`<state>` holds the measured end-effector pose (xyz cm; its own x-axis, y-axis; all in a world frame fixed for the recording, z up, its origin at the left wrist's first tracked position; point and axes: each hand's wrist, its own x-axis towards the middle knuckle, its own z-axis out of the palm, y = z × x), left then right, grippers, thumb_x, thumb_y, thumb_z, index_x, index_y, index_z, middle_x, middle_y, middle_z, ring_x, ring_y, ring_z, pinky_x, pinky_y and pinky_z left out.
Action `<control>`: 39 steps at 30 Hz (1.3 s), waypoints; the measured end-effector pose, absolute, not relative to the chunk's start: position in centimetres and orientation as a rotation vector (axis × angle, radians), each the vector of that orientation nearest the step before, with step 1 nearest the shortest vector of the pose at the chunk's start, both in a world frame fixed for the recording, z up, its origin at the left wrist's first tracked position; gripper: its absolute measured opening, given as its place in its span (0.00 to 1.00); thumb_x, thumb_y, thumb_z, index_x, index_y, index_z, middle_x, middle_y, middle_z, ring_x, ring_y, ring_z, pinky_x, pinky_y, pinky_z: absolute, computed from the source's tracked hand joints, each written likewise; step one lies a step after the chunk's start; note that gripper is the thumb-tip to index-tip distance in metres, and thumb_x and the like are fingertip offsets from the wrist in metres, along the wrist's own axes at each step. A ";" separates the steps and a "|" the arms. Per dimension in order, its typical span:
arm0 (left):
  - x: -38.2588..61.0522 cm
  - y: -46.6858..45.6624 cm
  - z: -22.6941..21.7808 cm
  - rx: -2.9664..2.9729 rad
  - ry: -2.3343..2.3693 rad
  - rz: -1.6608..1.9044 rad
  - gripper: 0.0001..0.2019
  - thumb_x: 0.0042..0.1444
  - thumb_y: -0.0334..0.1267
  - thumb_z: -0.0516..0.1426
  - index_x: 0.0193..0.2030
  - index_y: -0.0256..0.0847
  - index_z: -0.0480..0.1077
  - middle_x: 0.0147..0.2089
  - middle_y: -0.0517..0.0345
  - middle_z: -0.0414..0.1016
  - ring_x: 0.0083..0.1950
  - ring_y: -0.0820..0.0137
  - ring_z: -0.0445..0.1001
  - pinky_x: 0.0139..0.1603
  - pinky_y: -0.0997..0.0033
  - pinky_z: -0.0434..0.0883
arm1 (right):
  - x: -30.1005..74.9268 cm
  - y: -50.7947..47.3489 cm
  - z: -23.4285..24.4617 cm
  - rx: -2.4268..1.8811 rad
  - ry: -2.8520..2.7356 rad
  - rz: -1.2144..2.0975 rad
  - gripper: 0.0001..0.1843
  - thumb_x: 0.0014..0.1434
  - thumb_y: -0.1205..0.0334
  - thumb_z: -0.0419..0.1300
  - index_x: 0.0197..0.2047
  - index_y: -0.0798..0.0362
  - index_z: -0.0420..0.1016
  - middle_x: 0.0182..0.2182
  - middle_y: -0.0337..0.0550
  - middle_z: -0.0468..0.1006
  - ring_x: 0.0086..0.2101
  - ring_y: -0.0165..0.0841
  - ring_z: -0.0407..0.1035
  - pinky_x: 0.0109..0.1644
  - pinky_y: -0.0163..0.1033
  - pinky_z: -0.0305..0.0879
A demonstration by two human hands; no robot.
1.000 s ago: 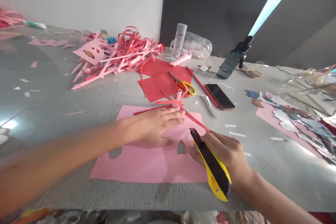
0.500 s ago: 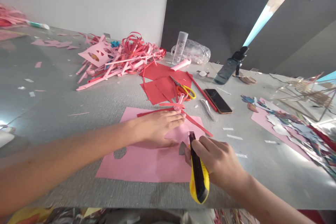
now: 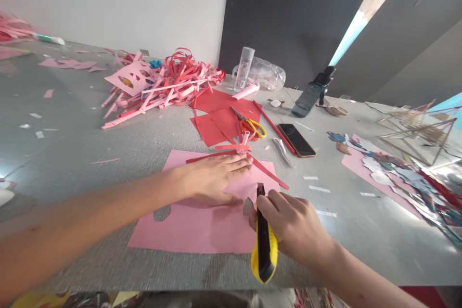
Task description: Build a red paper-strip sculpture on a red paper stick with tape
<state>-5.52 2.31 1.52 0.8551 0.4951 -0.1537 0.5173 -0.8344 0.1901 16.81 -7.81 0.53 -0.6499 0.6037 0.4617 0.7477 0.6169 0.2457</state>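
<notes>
A pink sheet of paper (image 3: 202, 236) with cut-out holes lies near the table's front edge. My left hand (image 3: 212, 178) rests flat on it, fingers stretched to the right. In my right hand (image 3: 288, 216) is a yellow and black utility knife (image 3: 265, 250), fingers wrapped round its body and the blade end pointing away from me over the sheet's right part. One hole shows just left of the knife, another below my left forearm. Red paper strips (image 3: 269, 173) and a rolled pink paper piece (image 3: 245, 138) lie at the sheet's far side, by my left fingertips.
Beyond the sheet are red paper (image 3: 212, 130), yellow-handled scissors (image 3: 254, 126) and a phone (image 3: 296, 139). A heap of paper strips (image 3: 169, 82) lies back left. A clear bottle (image 3: 244, 68) and a dark bottle (image 3: 310, 94) stand and lean farther back. Paper cut-outs (image 3: 390, 168) cover the right.
The knife has moved slightly left and toward me in my right hand, its handle end swinging left. My left hand stays pressed on the sheet. The whole view has shifted a little.
</notes>
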 end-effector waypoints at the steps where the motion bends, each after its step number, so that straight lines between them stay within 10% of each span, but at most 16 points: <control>1: -5.5 2.3 1.6 2.799 0.785 -0.157 0.45 0.67 0.64 0.48 0.80 0.33 0.42 0.81 0.51 0.34 0.82 0.58 0.36 0.81 0.54 0.42 | 16.8 -7.8 0.5 -1.096 -2.504 -0.609 0.12 0.69 0.66 0.53 0.31 0.51 0.68 0.22 0.38 0.68 0.19 0.31 0.63 0.23 0.40 0.48; 17: -6.4 2.6 0.2 2.773 0.730 0.038 0.43 0.68 0.63 0.47 0.80 0.37 0.42 0.82 0.51 0.37 0.82 0.58 0.39 0.80 0.56 0.43 | 19.8 -6.1 4.0 -1.367 -1.779 0.080 0.09 0.61 0.57 0.66 0.31 0.49 0.75 0.17 0.34 0.72 0.16 0.27 0.64 0.18 0.33 0.58; 31: -5.8 2.4 1.0 2.743 0.829 -0.082 0.44 0.67 0.62 0.51 0.80 0.39 0.41 0.82 0.48 0.37 0.82 0.56 0.39 0.79 0.53 0.44 | 22.6 -1.8 -0.6 -1.018 -1.220 1.117 0.15 0.56 0.53 0.71 0.46 0.46 0.78 0.42 0.43 0.82 0.33 0.32 0.75 0.40 0.40 0.77; 39: -6.0 2.6 0.7 2.753 0.802 0.008 0.41 0.66 0.61 0.53 0.78 0.42 0.47 0.82 0.48 0.42 0.81 0.54 0.43 0.78 0.52 0.49 | 21.7 -2.5 -0.4 -1.101 -1.254 1.091 0.15 0.57 0.49 0.71 0.38 0.50 0.78 0.28 0.40 0.80 0.24 0.31 0.73 0.28 0.37 0.74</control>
